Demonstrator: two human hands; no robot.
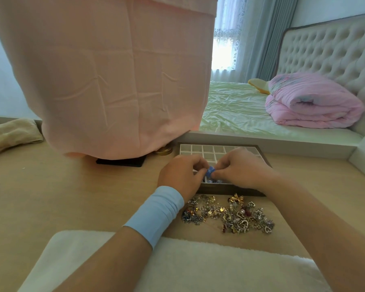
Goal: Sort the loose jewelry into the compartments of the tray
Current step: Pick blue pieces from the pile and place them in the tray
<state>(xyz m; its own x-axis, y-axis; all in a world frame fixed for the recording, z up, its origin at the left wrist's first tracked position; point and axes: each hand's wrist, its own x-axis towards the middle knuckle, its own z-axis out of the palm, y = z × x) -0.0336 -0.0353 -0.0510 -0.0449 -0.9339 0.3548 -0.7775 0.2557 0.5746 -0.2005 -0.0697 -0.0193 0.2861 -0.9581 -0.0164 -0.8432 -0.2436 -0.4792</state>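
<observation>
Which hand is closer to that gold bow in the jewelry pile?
Right. The right hand is just beyond the gold bow, over the tray; the left hand lies farther to its left.

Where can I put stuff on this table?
Bare tabletop left of the left hand, between pink cloth and fluffy mat, and right of the right forearm. Crowded: the jewelry pile and the tray, where left and right hand pinch a blue piece.

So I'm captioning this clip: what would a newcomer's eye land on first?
The huge pink cloth draped over something at the back left dominates. Nearer, the left hand and right hand pinch a small blue piece over the white-compartment tray, a tangled heap of gold and silver jewelry just before it.
</observation>
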